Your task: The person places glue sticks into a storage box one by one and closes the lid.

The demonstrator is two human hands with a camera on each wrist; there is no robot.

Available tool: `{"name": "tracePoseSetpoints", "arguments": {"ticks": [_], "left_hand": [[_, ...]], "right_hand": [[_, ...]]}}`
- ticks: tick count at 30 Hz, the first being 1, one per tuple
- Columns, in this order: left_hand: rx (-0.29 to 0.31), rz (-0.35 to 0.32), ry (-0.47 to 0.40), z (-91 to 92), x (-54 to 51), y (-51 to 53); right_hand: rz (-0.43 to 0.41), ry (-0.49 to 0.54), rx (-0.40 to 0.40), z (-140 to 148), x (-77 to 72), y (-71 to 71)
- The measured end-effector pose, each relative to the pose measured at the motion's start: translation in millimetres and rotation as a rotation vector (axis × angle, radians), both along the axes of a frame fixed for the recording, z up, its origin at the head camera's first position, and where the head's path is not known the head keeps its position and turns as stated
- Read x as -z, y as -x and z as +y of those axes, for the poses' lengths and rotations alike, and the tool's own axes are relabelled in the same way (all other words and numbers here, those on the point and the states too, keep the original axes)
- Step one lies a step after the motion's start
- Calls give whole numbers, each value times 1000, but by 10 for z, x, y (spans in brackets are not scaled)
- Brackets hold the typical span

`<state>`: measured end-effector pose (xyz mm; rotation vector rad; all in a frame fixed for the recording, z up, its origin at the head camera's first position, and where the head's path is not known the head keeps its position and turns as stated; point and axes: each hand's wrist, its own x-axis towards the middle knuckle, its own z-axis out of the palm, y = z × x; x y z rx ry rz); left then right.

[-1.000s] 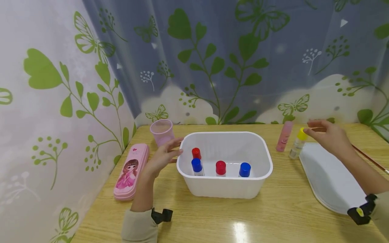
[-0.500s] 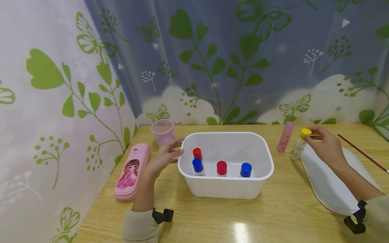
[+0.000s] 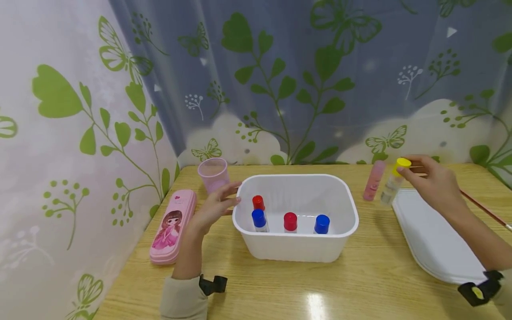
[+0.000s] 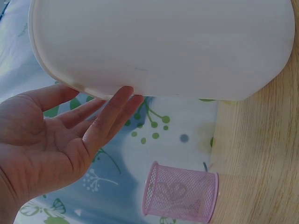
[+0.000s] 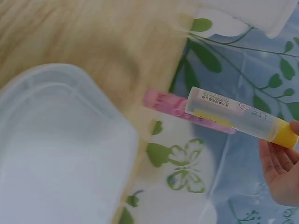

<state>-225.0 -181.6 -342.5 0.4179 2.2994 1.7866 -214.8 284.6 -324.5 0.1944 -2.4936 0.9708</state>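
A white plastic bin (image 3: 296, 246) stands mid-table, with several red- and blue-capped bottles inside, among them a red-capped one (image 3: 290, 221) and a blue-capped one (image 3: 322, 224). My left hand (image 3: 214, 207) touches the bin's left rim and outer side with its fingers extended. At the right, my right hand (image 3: 434, 182) pinches the yellow cap of a slim clear bottle (image 3: 391, 189), which tilts and looks lifted off the table. The right wrist view shows its printed label (image 5: 219, 100). Just left of it stands a slim pink tube (image 3: 374, 181).
A white tray-like lid (image 3: 436, 240) lies under my right forearm, with a thin red-brown brush (image 3: 486, 208) beyond. At the left are a pink pencil case (image 3: 173, 226) and a pink mesh cup (image 3: 213, 173). A patterned curtain (image 3: 288, 80) hangs behind the table.
My right hand has closed on the yellow cap and raised the clear bottle a little. The left hand and the bin have stayed put.
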Motion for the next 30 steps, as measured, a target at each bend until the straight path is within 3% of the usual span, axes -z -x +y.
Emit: {"name": "tracePoseSetpoints", "arguments": {"ticks": [18,24,30], "left_hand": [[7,0,-3,-25,-7,-15],[7,1,-6,-19,-4,-9],[6,1,-12,4,0,2]], "right_hand": [[116,71,-104,-457,-717,-211],[127,76,-133,-611,-871,-244],[128,107,-180,-787,-932,-244]]}}
